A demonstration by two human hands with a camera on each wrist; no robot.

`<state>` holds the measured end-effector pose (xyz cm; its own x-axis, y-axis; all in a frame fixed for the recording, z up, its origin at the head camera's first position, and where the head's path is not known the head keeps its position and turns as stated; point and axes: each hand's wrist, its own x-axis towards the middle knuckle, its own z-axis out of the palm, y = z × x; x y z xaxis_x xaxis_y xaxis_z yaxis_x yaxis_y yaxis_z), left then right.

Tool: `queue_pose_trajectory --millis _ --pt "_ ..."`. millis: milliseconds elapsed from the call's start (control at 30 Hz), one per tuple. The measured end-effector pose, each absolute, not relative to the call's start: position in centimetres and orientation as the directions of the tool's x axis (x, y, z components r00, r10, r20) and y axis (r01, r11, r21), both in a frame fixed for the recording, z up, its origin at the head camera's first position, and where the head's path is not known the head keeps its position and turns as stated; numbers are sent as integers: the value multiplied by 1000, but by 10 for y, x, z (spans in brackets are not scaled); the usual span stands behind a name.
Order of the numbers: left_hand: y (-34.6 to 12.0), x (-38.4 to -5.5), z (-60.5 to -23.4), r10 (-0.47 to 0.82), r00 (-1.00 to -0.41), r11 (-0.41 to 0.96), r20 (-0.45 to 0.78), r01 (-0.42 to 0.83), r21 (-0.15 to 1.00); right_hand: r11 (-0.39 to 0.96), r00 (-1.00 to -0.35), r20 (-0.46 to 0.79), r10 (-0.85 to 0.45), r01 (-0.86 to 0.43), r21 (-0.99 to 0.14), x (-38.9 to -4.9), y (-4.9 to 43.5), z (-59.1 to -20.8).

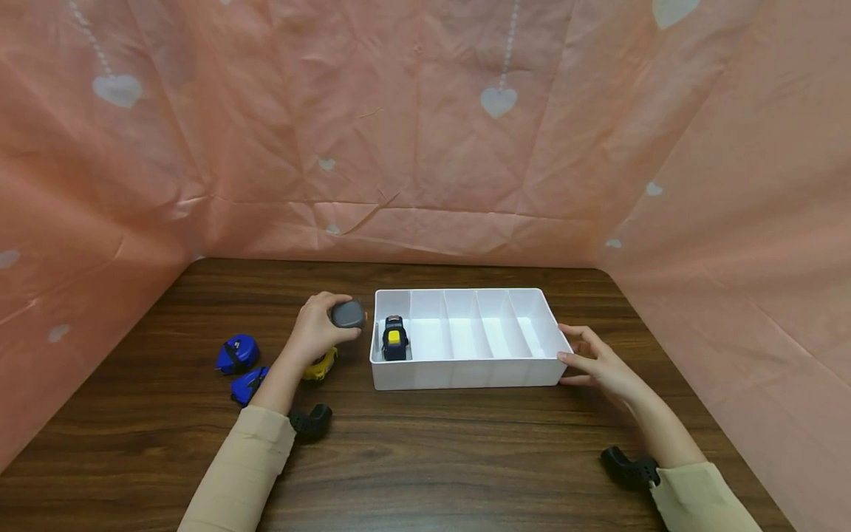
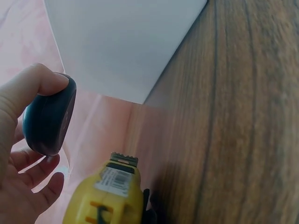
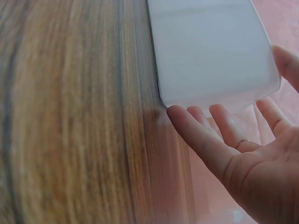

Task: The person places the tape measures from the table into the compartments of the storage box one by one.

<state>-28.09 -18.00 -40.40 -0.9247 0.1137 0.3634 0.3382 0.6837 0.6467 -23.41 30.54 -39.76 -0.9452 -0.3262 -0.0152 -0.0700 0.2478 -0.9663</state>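
Observation:
My left hand [image 1: 315, 329] grips a dark grey tape measure [image 1: 348, 315], thumb and fingers at its sides, just left of the white divided box [image 1: 465, 374]. In the left wrist view its lower fingers hang loose under the tape measure. Below that hand lies a yellow tape measure [image 2: 105, 196], with a metal end hook and a label. My right hand [image 1: 598, 366] touches the box's right end, fingers along the end wall and thumb by the front corner of the rim. A black tape measure with a yellow button [image 1: 394, 338] stands in the leftmost compartment.
Two blue tape measures [image 1: 238, 353] lie on the wooden table [image 1: 425, 458] at the left, the nearer one partly hidden by my left forearm. Pink cloth walls [image 1: 412, 148] with white hearts enclose the back and sides of the table.

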Motion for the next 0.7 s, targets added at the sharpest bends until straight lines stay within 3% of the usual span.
queue_pose_trajectory --millis 700 --pt "-169 -271 -387 141 -911 666 387 377 644 236 -944 -9 -330 -74 -969 -235 305 -398"
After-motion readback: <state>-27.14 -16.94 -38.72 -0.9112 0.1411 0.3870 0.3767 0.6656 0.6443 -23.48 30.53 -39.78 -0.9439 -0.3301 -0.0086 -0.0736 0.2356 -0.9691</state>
